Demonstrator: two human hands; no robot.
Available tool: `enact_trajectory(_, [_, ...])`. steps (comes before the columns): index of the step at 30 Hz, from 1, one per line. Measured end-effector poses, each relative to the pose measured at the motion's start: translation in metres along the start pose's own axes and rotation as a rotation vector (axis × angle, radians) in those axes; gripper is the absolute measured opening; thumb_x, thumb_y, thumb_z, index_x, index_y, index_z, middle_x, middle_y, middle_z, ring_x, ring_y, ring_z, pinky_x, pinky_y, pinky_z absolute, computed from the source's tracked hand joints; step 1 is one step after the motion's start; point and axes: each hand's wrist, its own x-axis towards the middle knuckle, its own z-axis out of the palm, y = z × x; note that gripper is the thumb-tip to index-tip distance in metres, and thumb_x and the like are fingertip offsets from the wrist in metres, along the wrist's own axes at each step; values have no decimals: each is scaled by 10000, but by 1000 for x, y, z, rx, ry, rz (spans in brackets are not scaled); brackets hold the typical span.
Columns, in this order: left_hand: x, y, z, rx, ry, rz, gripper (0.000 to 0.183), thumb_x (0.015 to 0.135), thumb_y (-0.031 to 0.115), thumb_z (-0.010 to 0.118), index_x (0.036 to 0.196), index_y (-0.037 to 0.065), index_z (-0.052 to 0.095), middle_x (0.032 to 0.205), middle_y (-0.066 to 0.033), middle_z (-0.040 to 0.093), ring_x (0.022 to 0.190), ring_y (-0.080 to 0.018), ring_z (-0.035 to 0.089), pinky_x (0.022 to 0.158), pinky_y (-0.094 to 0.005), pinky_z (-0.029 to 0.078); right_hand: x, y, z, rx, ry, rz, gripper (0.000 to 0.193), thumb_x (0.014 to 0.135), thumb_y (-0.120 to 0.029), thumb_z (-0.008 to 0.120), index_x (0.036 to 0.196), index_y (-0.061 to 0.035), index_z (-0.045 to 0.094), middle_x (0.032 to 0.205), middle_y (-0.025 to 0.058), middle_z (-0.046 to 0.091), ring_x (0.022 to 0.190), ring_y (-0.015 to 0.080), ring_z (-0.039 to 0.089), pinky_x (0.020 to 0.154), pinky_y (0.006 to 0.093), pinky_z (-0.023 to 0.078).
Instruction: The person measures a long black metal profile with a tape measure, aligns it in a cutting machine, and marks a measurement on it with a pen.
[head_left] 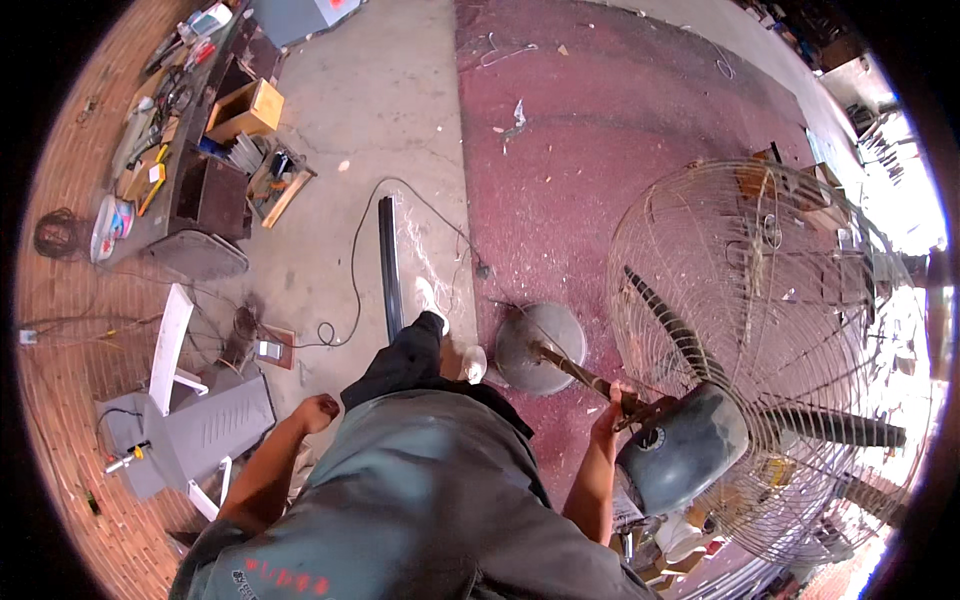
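Note:
A large pedestal fan stands at my right, its round grey base (520, 355) on the red floor and its wire cage (690, 185) spreading over the right side. My right hand (608, 408) is closed round the upper part of the fan's pole (572, 368), right beside the dark motor housing (685, 450). Dark blades (680, 325) show through the cage, dusty and standing apart. My left hand (318, 411) hangs at my left side with its fingers curled in, and nothing shows in it. It is nearest to the grey metal cabinet (222, 428).
A long black bar (390, 265) lies ahead of my feet, with a black cable (355, 265) looping around it. At the left stand a cluttered dark workbench (195, 130), a yellow wooden box (255, 108) and a tool tray (280, 185). Scraps (518, 115) litter the red floor.

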Motion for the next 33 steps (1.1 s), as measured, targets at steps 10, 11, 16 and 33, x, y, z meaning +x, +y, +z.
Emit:
enact_trajectory(10, [177, 46, -136, -131, 54, 239, 135, 937, 138, 576, 975, 26, 642, 803, -88, 650, 748, -145, 594, 713, -319, 497, 62, -15, 113, -31, 39, -90, 185, 908, -106, 696, 846, -68, 525, 823, 8, 491, 800, 151, 504, 774, 296, 453])
enact_trajectory(11, [201, 50, -160, -71, 6, 223, 193, 940, 199, 605, 979, 15, 648, 817, -108, 664, 747, -157, 605, 710, -325, 504, 71, -5, 113, -194, 45, -156, 163, 936, -168, 647, 854, -68, 546, 835, 28, 517, 817, 175, 514, 813, 323, 449])
enact_trajectory(16, [288, 87, -269, 314, 72, 432, 327, 917, 327, 591, 1010, 22, 663, 998, -200, 701, 966, -348, 676, 834, -456, 528, 75, 41, 119, -762, 104, -275, 339, 1015, -356, 500, 877, -68, 613, 875, 91, 597, 865, 253, 547, 927, 411, 436])
enact_trajectory(33, [311, 4, -258, 224, 45, 277, 348, 896, 363, 572, 1021, 54, 676, 989, -222, 683, 951, -338, 643, 861, -478, 497, 111, -51, 201, -727, -33, -35, 360, 992, -368, 503, 872, -57, 640, 886, 137, 626, 866, 298, 559, 903, 442, 439])
